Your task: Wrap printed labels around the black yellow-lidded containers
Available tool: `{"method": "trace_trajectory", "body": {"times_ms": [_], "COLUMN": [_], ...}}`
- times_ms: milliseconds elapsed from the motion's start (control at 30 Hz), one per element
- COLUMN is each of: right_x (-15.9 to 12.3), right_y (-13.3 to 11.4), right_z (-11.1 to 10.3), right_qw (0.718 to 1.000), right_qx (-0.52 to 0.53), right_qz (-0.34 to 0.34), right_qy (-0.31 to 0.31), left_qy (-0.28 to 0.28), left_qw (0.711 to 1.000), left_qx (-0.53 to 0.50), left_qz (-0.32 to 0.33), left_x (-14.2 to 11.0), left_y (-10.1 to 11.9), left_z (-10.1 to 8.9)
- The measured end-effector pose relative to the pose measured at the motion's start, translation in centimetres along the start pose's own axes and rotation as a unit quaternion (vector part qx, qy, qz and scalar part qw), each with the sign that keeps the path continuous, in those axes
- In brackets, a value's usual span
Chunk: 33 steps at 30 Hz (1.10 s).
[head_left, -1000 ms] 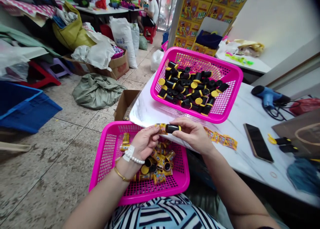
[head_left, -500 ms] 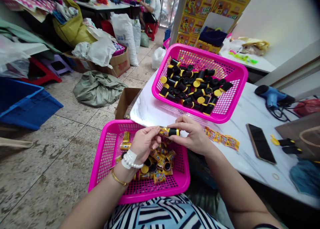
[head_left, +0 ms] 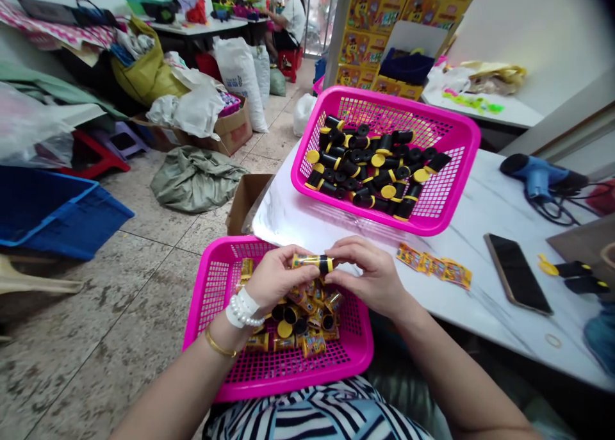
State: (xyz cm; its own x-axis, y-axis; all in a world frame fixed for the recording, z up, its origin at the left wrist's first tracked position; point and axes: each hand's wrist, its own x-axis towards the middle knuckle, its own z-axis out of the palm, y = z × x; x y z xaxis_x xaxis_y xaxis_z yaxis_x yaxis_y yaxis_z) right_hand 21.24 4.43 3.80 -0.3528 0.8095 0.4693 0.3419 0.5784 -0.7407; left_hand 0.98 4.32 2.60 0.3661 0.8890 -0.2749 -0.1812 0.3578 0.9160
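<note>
Both my hands hold one small black tube with a yellow printed sleeve (head_left: 312,262) over the pink basket on my lap (head_left: 218,293). My left hand (head_left: 273,277) pinches the sleeved end, and my right hand (head_left: 369,273) pinches the black end. Under them the lap basket holds several sleeved tubes (head_left: 300,321). A second pink basket (head_left: 451,190) on the marble table (head_left: 480,216) is filled with several bare black tubes with yellow caps (head_left: 369,168). A strip of yellow printed sleeves (head_left: 435,267) lies on the table just right of my right hand.
A black phone (head_left: 516,280), a blue heat gun (head_left: 538,174) and small yellow-and-black parts (head_left: 569,268) lie on the table at right. An open cardboard box (head_left: 245,200), a blue crate (head_left: 52,209) and sacks sit on the floor at left. A person sits far back (head_left: 291,17).
The yellow sleeve has slid further along the black tube, covering most of it. My hands have drawn closer together and slightly lower over the lap basket.
</note>
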Motion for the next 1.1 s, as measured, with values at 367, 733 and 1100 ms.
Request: {"method": "trace_trajectory", "body": {"times_ms": [367,733,1100], "right_x": [-1.7,-2.8,-1.6], "right_y": [0.9,0.7,1.3], "right_z": [-0.1,2.4,2.9], "right_qw": [0.998,0.968,0.937], "right_qx": [-0.03,0.162,0.231], "right_qz": [-0.04,0.134,0.227], "right_qy": [0.035,0.136,0.129], "left_qy": [-0.003,0.022,0.026], "left_qw": [0.999,0.948,0.967], "left_qx": [-0.024,0.227,0.155], "left_qz": [-0.023,0.22,0.201], "left_x": [0.3,0.0,0.5], "left_y": [-0.5,-0.8,-0.9], "left_z": [0.7,1.6,0.3]}}
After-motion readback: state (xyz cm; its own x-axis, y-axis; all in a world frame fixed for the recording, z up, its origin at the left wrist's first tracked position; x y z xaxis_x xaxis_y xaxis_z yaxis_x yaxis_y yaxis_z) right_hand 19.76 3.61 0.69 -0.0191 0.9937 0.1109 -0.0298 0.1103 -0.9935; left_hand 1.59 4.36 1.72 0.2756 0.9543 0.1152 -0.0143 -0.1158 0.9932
